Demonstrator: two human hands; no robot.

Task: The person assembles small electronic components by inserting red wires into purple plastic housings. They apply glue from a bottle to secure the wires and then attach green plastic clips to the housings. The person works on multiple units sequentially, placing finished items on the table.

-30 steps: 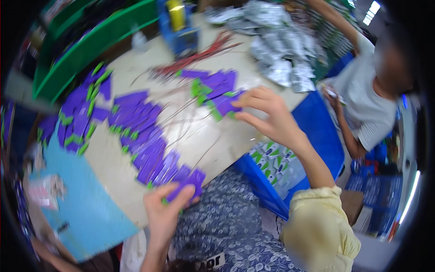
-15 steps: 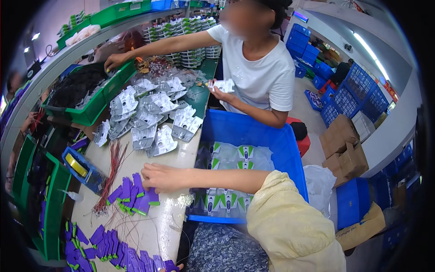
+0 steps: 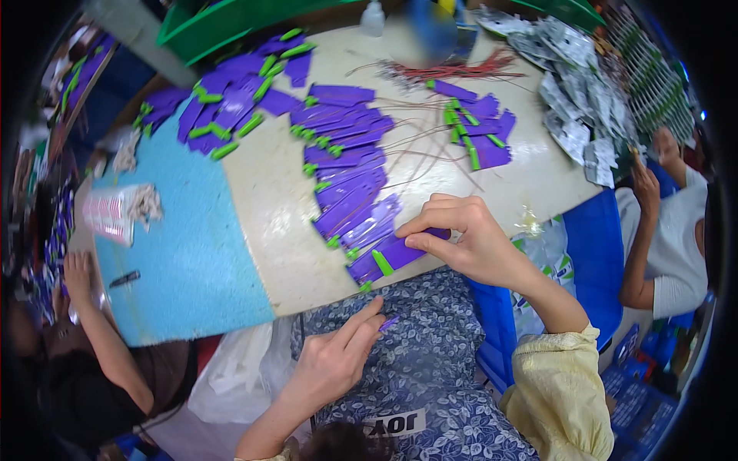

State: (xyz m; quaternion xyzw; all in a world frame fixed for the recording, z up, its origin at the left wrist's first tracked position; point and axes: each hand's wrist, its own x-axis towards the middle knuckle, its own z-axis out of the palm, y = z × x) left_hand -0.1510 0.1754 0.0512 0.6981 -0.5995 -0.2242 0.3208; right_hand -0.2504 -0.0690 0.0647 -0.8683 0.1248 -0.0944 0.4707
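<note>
Over the table's front edge, my right hand (image 3: pixel 480 242) pinches a flat purple strip (image 3: pixel 411 250) between thumb and fingers. A bright green piece (image 3: pixel 382 262) lies across that strip's other end. My left hand (image 3: pixel 330 357) hovers above my patterned lap, fingers closed, with a small purple piece (image 3: pixel 390 323) at the fingertips; its kind is unclear. Just beyond the right hand runs an overlapping row of purple strips with green ends (image 3: pixel 346 173), thin wires trailing from them. A smaller pile of the same strips (image 3: pixel 484 138) sits farther right.
Red wires (image 3: pixel 477 69), a white bottle (image 3: pixel 372 19) and grey-white moulded parts (image 3: pixel 569 92) lie toward the back. More purple strips (image 3: pixel 231 100) spread beside a blue mat (image 3: pixel 177 253). A blue bin (image 3: pixel 600 246) stands at right. Co-workers sit at both sides.
The view has swung to the left along the table. My right hand has left the small purple pile and now grips a strip at the row's near end. My left hand has come fully into view.
</note>
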